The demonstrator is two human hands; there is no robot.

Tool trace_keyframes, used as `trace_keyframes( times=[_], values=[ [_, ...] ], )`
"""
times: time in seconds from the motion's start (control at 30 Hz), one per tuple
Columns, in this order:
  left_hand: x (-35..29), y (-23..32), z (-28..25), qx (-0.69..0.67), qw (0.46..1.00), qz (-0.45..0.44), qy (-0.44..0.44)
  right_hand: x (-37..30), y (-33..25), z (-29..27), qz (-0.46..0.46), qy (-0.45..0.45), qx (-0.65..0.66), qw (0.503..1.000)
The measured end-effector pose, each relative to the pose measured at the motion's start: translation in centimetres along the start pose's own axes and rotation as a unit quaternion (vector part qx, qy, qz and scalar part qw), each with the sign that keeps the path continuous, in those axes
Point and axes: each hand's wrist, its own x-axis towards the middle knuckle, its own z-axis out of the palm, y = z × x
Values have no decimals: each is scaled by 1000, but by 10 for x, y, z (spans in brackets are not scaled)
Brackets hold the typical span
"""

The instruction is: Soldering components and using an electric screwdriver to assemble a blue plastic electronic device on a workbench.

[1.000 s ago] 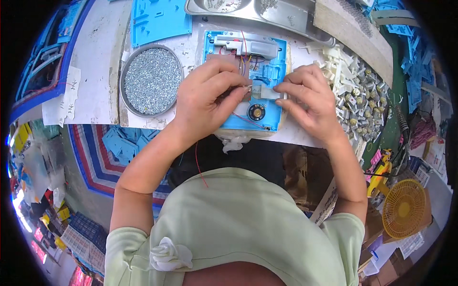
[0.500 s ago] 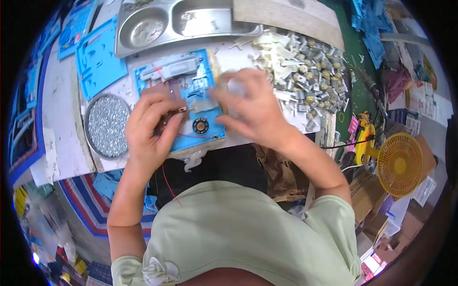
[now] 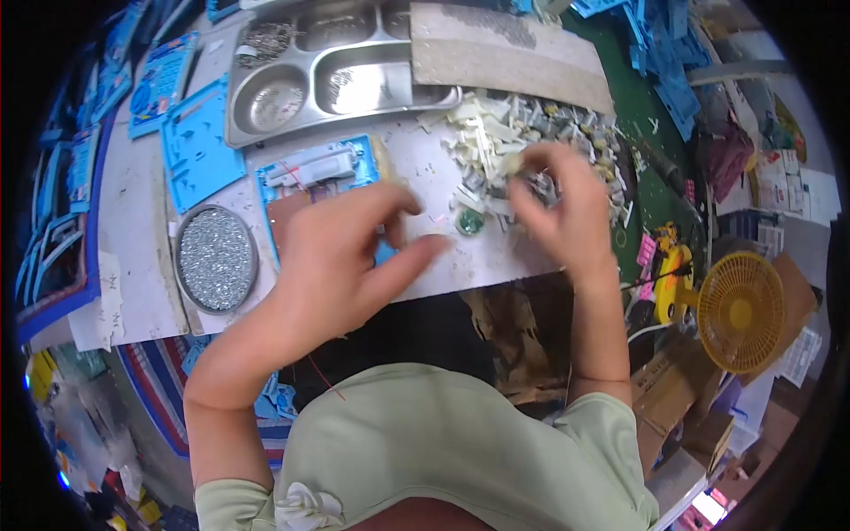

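My left hand (image 3: pixel 345 257) hangs over the near part of a blue plastic casing (image 3: pixel 370 155), thumb and fingers spread, with nothing seen between them. The casing holds a pale grey housing (image 3: pixel 323 168), a brown board (image 3: pixel 283 211) and thin red wires; my hand hides much of it. Over the near left side of a heap of small metal motors (image 3: pixel 602 142) and white plastic pieces (image 3: pixel 482 124) is my right hand (image 3: pixel 571 212). It is slightly blurred, its thumb and fingers apart, with heap parts showing between them. A small round green piece (image 3: pixel 469 221) lies between my hands.
A round dish of small silvery parts (image 3: pixel 215 261) stands on the left, before a blue plastic panel (image 3: pixel 204 146). A steel compartment tray (image 3: pixel 310 124) and a speckled board (image 3: pixel 505 53) lie at the back. At the right is a yellow fan (image 3: pixel 740 310).
My right hand has moved from beside the casing to the heap. My left hand has come off the casing's inner parts, shifted right and spread its fingers. The view has tilted slightly.
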Motion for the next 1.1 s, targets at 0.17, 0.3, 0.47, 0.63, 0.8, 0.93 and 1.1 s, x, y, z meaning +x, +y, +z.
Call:
trace_keyframes(
  times=[0.17,0.3,0.47,0.63,0.8,0.93,1.1],
  values=[
    [48,-8,4,-77,965,-114,-223,0,-46,6,-133,-32,148,979],
    [45,-17,11,-244,922,-152,-258,-19,-35,13,4,-14,383,924],
    [88,-12,30,-89,958,27,-273,-36,-15,14,198,33,529,825],
    [224,-53,66,90,987,-17,-131,-31,2,9,191,126,571,789],
    [271,-90,103,261,963,-67,11,-35,19,19,195,91,641,737],
    [279,-87,117,261,963,-52,28,-52,25,17,196,98,625,749],
    [290,-88,126,249,964,-90,35,-60,24,14,203,79,613,759]
  ],
)
